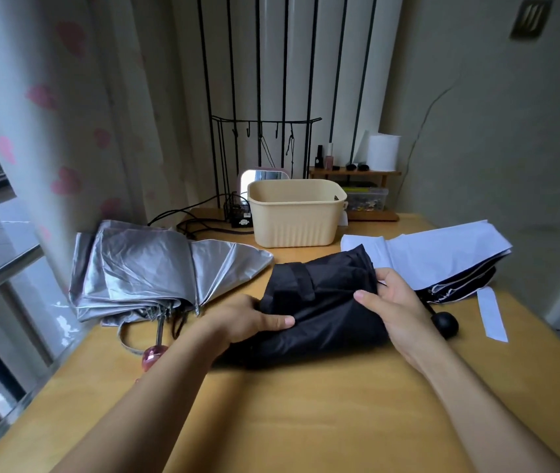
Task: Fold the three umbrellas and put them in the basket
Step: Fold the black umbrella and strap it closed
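A black umbrella [319, 302] lies collapsed on the wooden table [306, 421] in front of me, its strap on top. My left hand [248, 319] grips its near left edge, thumb on the fabric. My right hand [394, 302] holds its right side. A silver umbrella [149, 271] with a pink handle [152, 356] lies loosely collapsed at the left. A white umbrella [435, 254] with a black lining and a round black handle [445, 324] lies at the right. The beige basket [295, 213] stands empty behind them.
Behind the basket are a small mirror [261, 175], black cables [196, 223], a wire hook stand [265, 138], and a wooden shelf [357, 172] with bottles and a paper roll [382, 151]. A curtain [67, 114] and a window are at the left.
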